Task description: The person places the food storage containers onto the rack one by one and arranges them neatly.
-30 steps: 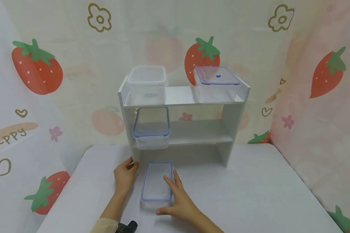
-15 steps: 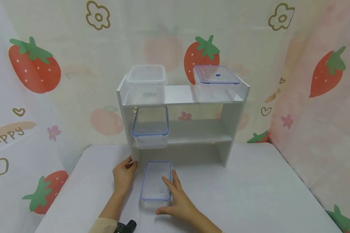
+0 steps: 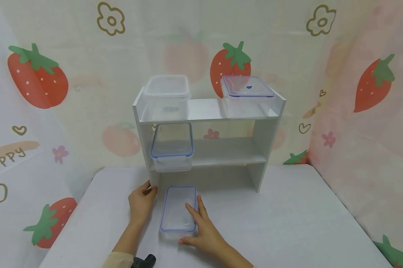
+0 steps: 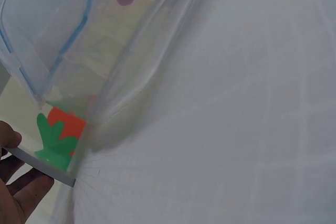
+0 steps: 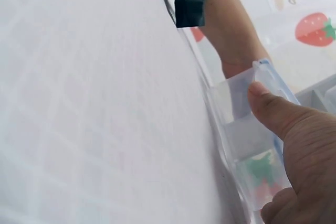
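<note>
A clear food container [image 3: 178,210] with a blue-rimmed lid lies on the table before the left end of a white two-tier shelf [image 3: 229,150]. My right hand [image 3: 206,232] touches it with spread, mostly straight fingers. In the right wrist view, the thumb [image 5: 270,108] lies against a corner of the container [image 5: 244,135]. At the foot of the shelf's left side, my left hand [image 3: 141,203] pinches the panel's edge. The left wrist view has that grey edge [image 4: 44,169] between thumb and fingers, with the clear container [image 4: 68,51] above it.
Another blue-rimmed container [image 3: 173,149] stands on the middle shelf at left, jutting past its front edge. On top are a white-lidded container [image 3: 168,98] at left and a blue-rimmed one [image 3: 248,98] at right. A strawberry-print backdrop [image 3: 121,74] surrounds the white table [image 3: 305,219].
The head view has drifted slightly, so everything sits a little further left in it. Hands, container and shelf keep their places relative to one another.
</note>
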The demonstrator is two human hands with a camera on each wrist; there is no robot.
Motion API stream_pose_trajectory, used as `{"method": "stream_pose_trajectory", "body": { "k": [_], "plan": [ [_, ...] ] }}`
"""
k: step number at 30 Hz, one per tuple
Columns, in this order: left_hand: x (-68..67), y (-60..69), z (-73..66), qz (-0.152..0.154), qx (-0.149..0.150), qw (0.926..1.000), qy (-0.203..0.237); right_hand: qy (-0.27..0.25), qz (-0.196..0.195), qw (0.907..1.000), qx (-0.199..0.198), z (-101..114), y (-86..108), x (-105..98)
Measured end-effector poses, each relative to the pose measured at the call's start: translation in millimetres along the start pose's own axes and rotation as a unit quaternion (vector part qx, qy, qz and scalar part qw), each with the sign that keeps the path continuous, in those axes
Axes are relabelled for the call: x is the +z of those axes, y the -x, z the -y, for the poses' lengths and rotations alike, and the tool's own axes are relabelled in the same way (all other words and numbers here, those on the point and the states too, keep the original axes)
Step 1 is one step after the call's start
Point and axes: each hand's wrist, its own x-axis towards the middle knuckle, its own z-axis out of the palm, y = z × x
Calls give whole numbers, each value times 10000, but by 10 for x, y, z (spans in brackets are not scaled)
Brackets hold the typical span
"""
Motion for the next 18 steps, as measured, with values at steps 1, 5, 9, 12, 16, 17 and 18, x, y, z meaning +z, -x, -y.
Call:
{"method": "stream_pose_trajectory", "body": {
  "k": [1,5,9,12,16,17,18],
  "plan": [
    [0,0,1,-3,7,10000,-6,3,-23,10000,-14,0,-1,1],
    [-2,2,-3,-36,31,10000,-12,-16,-75,10000,-31,-6,-2,4],
    [-3,5,-7,-70,65,10000,-20,-24,-142,9999,-69,-28,-12,6],
    [-3,6,-8,-77,74,9999,-21,-33,-185,9998,-91,-52,-21,9],
    [-3,2,-12,-66,83,9999,8,-51,-191,9998,-99,-66,-22,-1],
    [-2,2,-12,-63,84,9999,12,-65,-185,9998,-103,-68,-22,-5],
    [-2,1,-13,-57,85,9999,22,-69,-181,9998,-107,-70,-20,-8]
  ]
}}
